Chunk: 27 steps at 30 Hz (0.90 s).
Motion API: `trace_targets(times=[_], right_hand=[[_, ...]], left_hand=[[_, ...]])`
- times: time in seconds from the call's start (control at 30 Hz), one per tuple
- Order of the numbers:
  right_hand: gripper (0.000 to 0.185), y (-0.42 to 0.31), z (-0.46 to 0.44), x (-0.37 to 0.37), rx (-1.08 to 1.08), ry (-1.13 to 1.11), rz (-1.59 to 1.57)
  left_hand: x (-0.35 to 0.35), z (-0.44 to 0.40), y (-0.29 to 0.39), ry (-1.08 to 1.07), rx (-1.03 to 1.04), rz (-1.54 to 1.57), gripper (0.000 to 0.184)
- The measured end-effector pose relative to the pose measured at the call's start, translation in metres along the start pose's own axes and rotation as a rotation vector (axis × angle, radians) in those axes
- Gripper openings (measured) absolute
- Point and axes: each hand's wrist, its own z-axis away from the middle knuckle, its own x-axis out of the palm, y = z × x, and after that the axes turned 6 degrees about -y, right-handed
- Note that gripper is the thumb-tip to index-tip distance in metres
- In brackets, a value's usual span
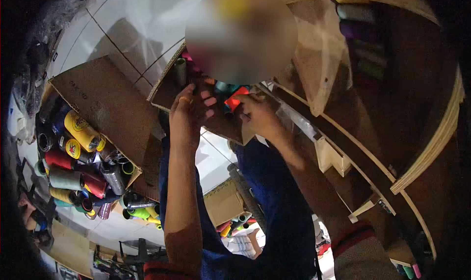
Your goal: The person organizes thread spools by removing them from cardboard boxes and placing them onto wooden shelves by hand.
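Observation:
My right hand [261,114] has its fingers closed on a bright orange-red piece [237,99], whose kind I cannot make out. It is over an open cardboard box [216,122] in front of my knees. My left hand [189,108] is at the near side of the same box, fingers apart and curved, with nothing seen in it. Just beyond it, an olive-green thread spool [181,72] stands in the box's corner. Further in, a teal spool [224,87] partly shows. A blurred round patch hides the far part of the box.
To the left, a cardboard box [105,101] is heaped with thread cones, including a yellow cone [81,129]. More spools lie on the white tiled floor [115,228]. Wooden framework [338,157] runs along the right. Another cardboard box [223,201] sits below, between my legs.

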Motion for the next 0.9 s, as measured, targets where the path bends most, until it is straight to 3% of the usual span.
trace_targets(times=[0.1, 0.17, 0.37, 0.5, 0.7, 0.8, 0.9], right_hand=[[0.029, 0.024, -0.028, 0.04, -0.151, -0.092, 0.88], [0.028, 0.038, -0.052, 0.055, -0.22, -0.163, 1.035], [0.027, 0.061, -0.11, 0.092, -0.347, -0.235, 1.028], [0.026, 0.062, -0.123, 0.101, -0.388, -0.28, 1.0], [0.025, 0.067, -0.126, 0.096, -0.455, -0.365, 0.941], [0.025, 0.07, -0.128, 0.093, -0.498, -0.413, 0.918], [0.024, 0.077, -0.121, 0.09, -0.551, -0.485, 0.835]], left_hand=[[-0.001, 0.002, 0.002, -0.036, 0.004, -0.013, 0.053], [-0.002, 0.001, 0.001, -0.018, -0.023, -0.012, 0.052], [0.003, 0.003, 0.013, 0.058, 0.001, 0.02, 0.04], [0.001, 0.001, 0.013, 0.051, -0.076, -0.021, 0.048], [-0.002, 0.002, 0.019, 0.018, 0.003, 0.058, 0.041], [-0.005, -0.002, 0.019, 0.031, -0.058, 0.021, 0.048], [-0.006, -0.002, 0.02, 0.028, -0.007, 0.05, 0.04]])
